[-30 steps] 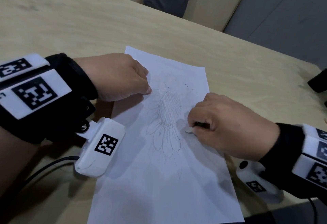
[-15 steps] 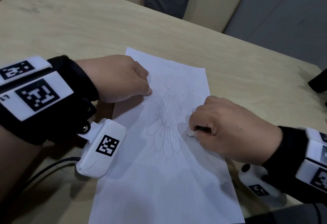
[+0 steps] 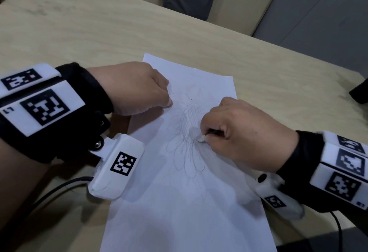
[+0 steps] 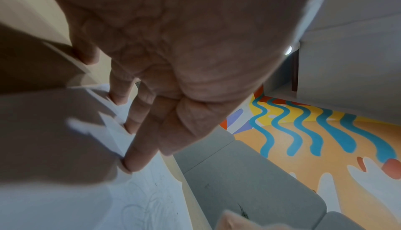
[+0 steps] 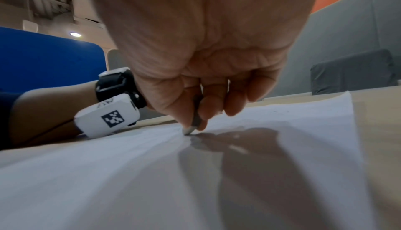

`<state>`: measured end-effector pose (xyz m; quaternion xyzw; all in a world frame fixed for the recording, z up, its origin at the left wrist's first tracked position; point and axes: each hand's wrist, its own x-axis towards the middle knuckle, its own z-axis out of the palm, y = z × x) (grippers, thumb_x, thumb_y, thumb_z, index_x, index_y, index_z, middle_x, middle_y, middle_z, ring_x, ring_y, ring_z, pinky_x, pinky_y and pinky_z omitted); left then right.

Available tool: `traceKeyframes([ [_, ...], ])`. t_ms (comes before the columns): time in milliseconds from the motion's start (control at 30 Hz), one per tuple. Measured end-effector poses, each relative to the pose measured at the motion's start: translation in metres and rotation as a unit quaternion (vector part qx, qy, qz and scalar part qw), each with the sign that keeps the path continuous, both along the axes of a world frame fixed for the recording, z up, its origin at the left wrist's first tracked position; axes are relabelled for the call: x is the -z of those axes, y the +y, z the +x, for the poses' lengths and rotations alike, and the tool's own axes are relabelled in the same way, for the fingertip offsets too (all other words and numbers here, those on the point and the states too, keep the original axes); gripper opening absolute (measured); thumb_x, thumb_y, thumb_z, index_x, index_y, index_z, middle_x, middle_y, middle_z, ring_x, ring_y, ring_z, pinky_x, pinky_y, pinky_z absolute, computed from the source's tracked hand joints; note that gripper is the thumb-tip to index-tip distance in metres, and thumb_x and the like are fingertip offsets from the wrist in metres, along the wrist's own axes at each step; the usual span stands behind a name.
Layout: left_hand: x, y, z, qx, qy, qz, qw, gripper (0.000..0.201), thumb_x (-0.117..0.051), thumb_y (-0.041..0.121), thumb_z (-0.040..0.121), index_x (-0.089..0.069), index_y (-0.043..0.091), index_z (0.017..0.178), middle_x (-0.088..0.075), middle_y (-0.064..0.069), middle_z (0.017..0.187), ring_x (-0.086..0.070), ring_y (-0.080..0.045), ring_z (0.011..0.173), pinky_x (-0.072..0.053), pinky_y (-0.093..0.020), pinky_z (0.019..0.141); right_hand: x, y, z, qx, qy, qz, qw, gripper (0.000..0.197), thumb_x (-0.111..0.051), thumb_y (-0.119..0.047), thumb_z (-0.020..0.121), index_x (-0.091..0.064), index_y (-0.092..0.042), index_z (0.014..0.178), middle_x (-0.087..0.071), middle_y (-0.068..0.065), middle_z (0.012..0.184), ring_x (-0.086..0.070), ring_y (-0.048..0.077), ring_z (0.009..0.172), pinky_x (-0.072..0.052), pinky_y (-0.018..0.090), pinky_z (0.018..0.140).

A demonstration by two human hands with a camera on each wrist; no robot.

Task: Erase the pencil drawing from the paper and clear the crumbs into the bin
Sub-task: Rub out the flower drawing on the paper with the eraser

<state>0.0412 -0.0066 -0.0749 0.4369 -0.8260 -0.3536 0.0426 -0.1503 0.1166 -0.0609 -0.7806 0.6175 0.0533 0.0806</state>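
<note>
Left of frame, left hand (image 3: 137,88) flat-fingered, fingertips (image 4: 132,162) pressing the paper's (image 3: 179,202) upper left edge; grip open, nothing held. Centre, pencil drawing (image 3: 187,136) of a flower on the sheet, lying on the bench (image 3: 99,32), dark crumbs (image 3: 192,99) scattered just above it. Right of centre, right hand (image 3: 239,130) pinching a dark stick eraser (image 3: 207,134), grip closed around it, pale tip touching the drawing's right side.

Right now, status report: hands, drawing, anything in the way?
Left hand fingertips pressing the paper flat. Right hand pinching eraser, tip on the drawing. Flower mostly unerased; dark crumbs above it. No bin in view.
</note>
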Motion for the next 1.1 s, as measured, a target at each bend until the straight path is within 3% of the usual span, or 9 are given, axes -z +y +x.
traceKeyframes([
  [100, 0.0, 0.0, 0.0, -0.007, 0.007, 0.007, 1.0, 0.036, -0.067, 0.04, 0.084, -0.061, 0.019, 0.056, -0.067, 0.02, 0.108, -0.056, -0.013, 0.122, -0.042, -0.043, 0.106, -0.002, 0.007, -0.003, -0.004, 0.0, 0.02, 1.0, 0.014, -0.045, -0.019, 0.077, -0.057, -0.02, 0.071, -0.057, -0.008, 0.063, -0.047, 0.018, 0.073, -0.047, 0.04, 0.066],
  [200, 0.0, 0.001, 0.001, 0.007, 0.009, 0.005, 1.0, 0.03, -0.06, 0.05, 0.069, -0.061, 0.024, 0.055, -0.072, 0.003, 0.106, -0.058, -0.02, 0.123, -0.045, -0.049, 0.103, -0.003, 0.013, -0.002, -0.01, -0.007, 0.047, 0.999, 0.014, -0.046, -0.019, 0.077, -0.059, -0.022, 0.073, -0.058, -0.009, 0.065, -0.05, 0.017, 0.077, -0.047, 0.037, 0.067],
  [367, 0.0, 0.0, 0.0, -0.006, 0.0, 0.012, 1.0, 0.038, -0.067, 0.047, 0.079, -0.07, 0.01, 0.075, -0.067, 0.016, 0.114, -0.057, -0.016, 0.121, -0.042, -0.044, 0.106, 0.002, 0.003, -0.001, -0.009, -0.001, 0.001, 1.0, 0.015, -0.045, -0.021, 0.077, -0.059, -0.021, 0.072, -0.058, -0.007, 0.065, -0.047, 0.019, 0.073, -0.047, 0.041, 0.067],
  [500, 0.0, 0.001, 0.002, 0.001, 0.009, 0.016, 1.0, 0.022, -0.066, 0.044, 0.082, -0.071, 0.028, 0.067, -0.068, 0.016, 0.118, -0.056, -0.013, 0.123, -0.043, -0.044, 0.105, 0.0, 0.013, -0.002, -0.028, -0.012, 0.036, 0.999, 0.013, -0.047, -0.018, 0.076, -0.058, -0.021, 0.07, -0.056, -0.008, 0.063, -0.049, 0.019, 0.074, -0.047, 0.039, 0.065],
  [567, 0.0, 0.0, 0.002, -0.004, 0.008, 0.022, 1.0, 0.024, -0.067, 0.042, 0.083, -0.073, 0.026, 0.067, -0.065, 0.018, 0.121, -0.056, -0.013, 0.122, -0.042, -0.043, 0.106, 0.001, 0.01, 0.0, -0.026, -0.006, 0.022, 0.999, 0.014, -0.046, -0.017, 0.075, -0.058, -0.021, 0.07, -0.056, -0.008, 0.063, -0.047, 0.02, 0.072, -0.047, 0.041, 0.065],
  [667, 0.001, -0.001, 0.0, -0.008, 0.0, 0.019, 1.0, 0.035, -0.066, 0.047, 0.079, -0.075, 0.013, 0.084, -0.066, 0.009, 0.121, -0.058, -0.018, 0.12, -0.043, -0.046, 0.105, 0.004, 0.003, 0.001, -0.019, 0.008, -0.004, 1.0, 0.013, -0.046, -0.017, 0.075, -0.057, -0.02, 0.07, -0.055, -0.007, 0.062, -0.045, 0.021, 0.071, -0.047, 0.042, 0.064],
  [800, -0.001, 0.002, 0.002, -0.007, 0.004, 0.02, 1.0, 0.044, -0.054, 0.052, 0.063, -0.073, 0.016, 0.081, -0.069, -0.001, 0.117, -0.059, -0.02, 0.12, -0.045, -0.049, 0.103, 0.0, 0.013, -0.002, -0.032, -0.004, 0.035, 0.999, 0.013, -0.047, -0.017, 0.075, -0.057, -0.021, 0.069, -0.054, -0.007, 0.062, -0.048, 0.021, 0.074, -0.047, 0.041, 0.065],
  [967, -0.004, 0.005, 0.004, -0.004, 0.004, 0.017, 1.0, 0.043, -0.053, 0.051, 0.062, -0.07, 0.016, 0.08, -0.068, -0.006, 0.12, -0.06, -0.023, 0.119, -0.045, -0.051, 0.103, 0.004, 0.005, 0.002, -0.015, 0.025, -0.009, 1.0, 0.014, -0.044, -0.018, 0.076, -0.057, -0.02, 0.072, -0.057, -0.006, 0.065, -0.045, 0.023, 0.074, -0.046, 0.042, 0.066],
  [1100, -0.004, 0.005, 0.004, -0.005, 0.005, 0.019, 1.0, 0.043, -0.053, 0.051, 0.062, -0.07, 0.016, 0.077, -0.068, -0.005, 0.12, -0.06, -0.023, 0.119, -0.046, -0.051, 0.102, 0.002, 0.017, -0.003, -0.035, 0.009, 0.027, 0.999, 0.011, -0.047, -0.017, 0.076, -0.056, -0.022, 0.07, -0.054, -0.008, 0.062, -0.048, 0.02, 0.073, -0.048, 0.041, 0.065],
])
